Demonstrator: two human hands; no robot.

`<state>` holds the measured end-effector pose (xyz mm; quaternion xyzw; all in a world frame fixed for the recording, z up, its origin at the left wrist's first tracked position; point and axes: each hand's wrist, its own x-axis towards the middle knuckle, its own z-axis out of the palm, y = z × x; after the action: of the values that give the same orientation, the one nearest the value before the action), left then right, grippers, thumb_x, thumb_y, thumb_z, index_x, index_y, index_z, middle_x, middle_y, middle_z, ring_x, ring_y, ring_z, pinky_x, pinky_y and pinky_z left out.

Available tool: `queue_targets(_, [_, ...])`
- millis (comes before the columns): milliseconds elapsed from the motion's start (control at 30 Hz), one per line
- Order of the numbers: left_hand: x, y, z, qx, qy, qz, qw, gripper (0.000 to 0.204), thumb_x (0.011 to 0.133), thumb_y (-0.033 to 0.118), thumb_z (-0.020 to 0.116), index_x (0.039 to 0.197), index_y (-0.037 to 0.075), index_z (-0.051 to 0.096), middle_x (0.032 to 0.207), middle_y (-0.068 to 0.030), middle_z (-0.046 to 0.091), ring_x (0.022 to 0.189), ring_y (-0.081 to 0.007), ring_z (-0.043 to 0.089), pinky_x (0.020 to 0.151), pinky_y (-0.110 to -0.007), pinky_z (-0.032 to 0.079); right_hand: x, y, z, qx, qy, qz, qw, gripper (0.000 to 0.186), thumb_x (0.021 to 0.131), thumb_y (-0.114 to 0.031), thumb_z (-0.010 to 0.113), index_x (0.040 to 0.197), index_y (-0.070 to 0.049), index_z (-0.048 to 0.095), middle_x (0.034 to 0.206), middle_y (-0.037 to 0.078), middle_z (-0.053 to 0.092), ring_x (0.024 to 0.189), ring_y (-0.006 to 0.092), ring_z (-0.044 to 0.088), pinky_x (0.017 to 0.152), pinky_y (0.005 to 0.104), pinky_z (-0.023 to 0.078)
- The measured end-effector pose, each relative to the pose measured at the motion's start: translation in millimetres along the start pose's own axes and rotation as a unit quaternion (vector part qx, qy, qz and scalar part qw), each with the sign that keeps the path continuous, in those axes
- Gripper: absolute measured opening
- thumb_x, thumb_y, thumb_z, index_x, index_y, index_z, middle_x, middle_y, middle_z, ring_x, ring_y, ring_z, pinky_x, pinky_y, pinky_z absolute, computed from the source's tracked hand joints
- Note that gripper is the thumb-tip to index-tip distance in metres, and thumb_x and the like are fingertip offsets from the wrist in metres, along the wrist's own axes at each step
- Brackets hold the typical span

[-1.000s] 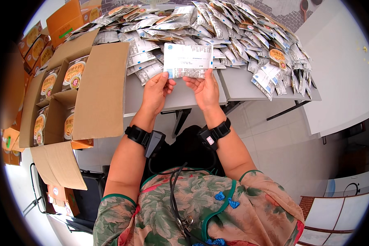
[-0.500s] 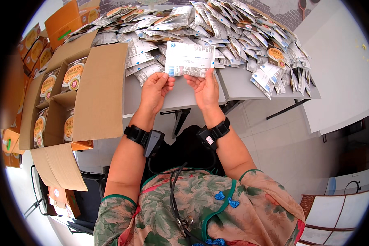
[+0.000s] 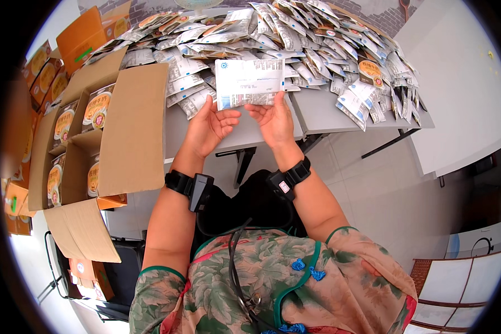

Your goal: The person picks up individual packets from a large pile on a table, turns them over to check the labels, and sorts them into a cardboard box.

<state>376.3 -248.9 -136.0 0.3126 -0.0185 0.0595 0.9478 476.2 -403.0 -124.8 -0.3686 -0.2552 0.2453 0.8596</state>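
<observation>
A flat white sachet (image 3: 250,82) with small grey print and a blue emblem stands up between my hands, its printed face toward me. My right hand (image 3: 274,123) grips its lower right corner, thumb in front and fingers behind. By the lower left corner is my left hand (image 3: 210,129), thumb raised and fingers apart, palm turned inward. It appears off the sachet. Behind is a big heap of similar sachets (image 3: 295,42), some with orange and brown fronts, spread over the grey tables.
At my left an open cardboard carton (image 3: 132,128) with dividers holds several orange-and-white packs (image 3: 98,108). Orange boxes (image 3: 44,72) are stacked beyond it. A grey tabletop (image 3: 312,108) lies under the heap. A black chair (image 3: 125,273) holds another box (image 3: 89,275) at lower left.
My left hand has loosened from the sachet's lower left corner, and its fingers have spread. The sachet has shifted slightly left, still in my right hand.
</observation>
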Motion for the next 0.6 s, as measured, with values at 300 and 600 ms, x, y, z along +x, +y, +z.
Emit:
queue_targets(300, [-2.0, 2.5, -3.4, -0.125, -0.11, -0.13, 0.977, 0.054, 0.096, 0.035, 0.026, 0.124, -0.009, 0.04, 0.103, -0.0308, 0.057, 0.081, -0.0305, 0.064, 0.061, -0.03, 0.056, -2.2, -0.8, 2.2, -0.033, -0.07, 0.028, 0.997, 0.053, 0.09, -0.05, 0.044, 0.11, -0.001, 0.053, 0.092, 0.01, 0.064, 0.078, 0.0164, 0.063, 0.07, 0.0278, 0.052])
queue_targets(600, [-2.2, 2.1, -0.8, -0.161, -0.104, -0.081, 0.978, 0.04, 0.094, 0.014, 0.041, 0.128, -0.006, 0.037, 0.115, -0.0264, 0.052, 0.09, -0.0293, 0.062, 0.068, -0.028, 0.058, 1.6, 1.0, 2.0, -0.018, -0.091, 0.021, 0.995, 0.046, 0.085, -0.032, 0.062, 0.116, -0.002, 0.046, 0.102, 0.007, 0.059, 0.087, 0.0143, 0.058, 0.078, 0.0273, 0.047])
